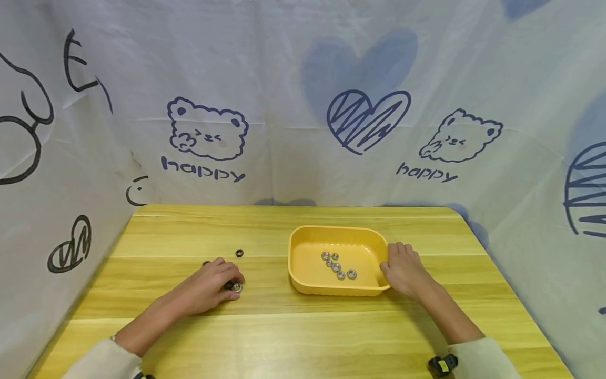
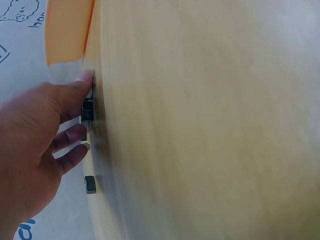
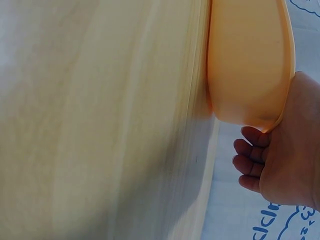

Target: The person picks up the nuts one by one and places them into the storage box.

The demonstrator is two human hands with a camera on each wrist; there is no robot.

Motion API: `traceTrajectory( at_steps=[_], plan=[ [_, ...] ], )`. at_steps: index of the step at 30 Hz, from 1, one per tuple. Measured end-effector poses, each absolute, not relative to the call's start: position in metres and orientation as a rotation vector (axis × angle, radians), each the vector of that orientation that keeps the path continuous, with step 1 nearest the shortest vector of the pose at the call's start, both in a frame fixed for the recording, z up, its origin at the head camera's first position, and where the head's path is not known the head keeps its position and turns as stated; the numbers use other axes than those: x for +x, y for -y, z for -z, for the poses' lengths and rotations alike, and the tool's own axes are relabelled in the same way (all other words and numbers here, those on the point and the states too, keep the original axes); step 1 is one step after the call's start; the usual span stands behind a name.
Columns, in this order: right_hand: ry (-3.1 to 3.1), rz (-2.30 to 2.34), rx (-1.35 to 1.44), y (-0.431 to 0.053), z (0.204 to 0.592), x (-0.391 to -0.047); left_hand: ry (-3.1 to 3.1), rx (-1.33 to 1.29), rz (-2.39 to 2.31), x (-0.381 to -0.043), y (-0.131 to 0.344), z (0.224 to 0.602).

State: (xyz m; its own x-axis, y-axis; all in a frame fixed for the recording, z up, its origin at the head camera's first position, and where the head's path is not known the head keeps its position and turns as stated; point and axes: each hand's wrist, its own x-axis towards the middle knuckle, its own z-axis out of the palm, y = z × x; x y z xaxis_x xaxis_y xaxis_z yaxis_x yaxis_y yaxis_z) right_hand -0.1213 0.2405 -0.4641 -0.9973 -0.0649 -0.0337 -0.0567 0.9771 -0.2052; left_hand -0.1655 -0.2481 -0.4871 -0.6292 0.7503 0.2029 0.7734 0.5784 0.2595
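Note:
My left hand (image 1: pixel 214 284) is low over the left part of the table. Its thumb and index finger pinch a silver hex nut (image 1: pixel 237 287) at the tabletop. Beside that nut, partly under the fingers, sits a black nut (image 1: pixel 229 285). Another black nut (image 1: pixel 239 252) lies farther back, and one more (image 1: pixel 205 262) shows partly behind the hand. My right hand (image 1: pixel 406 269) grips the right end of a yellow plastic tray (image 1: pixel 303 287), thumb over the rim and fingers outside. Several silver nuts (image 1: pixel 336 267) lie loose on the tray's floor.
The wooden table (image 1: pixel 284 337) has a back edge close to a white fabric sheet (image 1: pixel 284 79) printed with bears and hearts. The sheet also rises along the left and right sides.

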Motion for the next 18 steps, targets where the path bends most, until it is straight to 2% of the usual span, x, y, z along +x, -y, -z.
traceTrajectory(
  at_steps=[18],
  plan=[
    [-3.105, 0.349, -0.107, -0.2406, 0.4634, -0.1193, 2.796, -1.318, 0.594, -0.169, 0.2525, 0.4864]
  ],
)
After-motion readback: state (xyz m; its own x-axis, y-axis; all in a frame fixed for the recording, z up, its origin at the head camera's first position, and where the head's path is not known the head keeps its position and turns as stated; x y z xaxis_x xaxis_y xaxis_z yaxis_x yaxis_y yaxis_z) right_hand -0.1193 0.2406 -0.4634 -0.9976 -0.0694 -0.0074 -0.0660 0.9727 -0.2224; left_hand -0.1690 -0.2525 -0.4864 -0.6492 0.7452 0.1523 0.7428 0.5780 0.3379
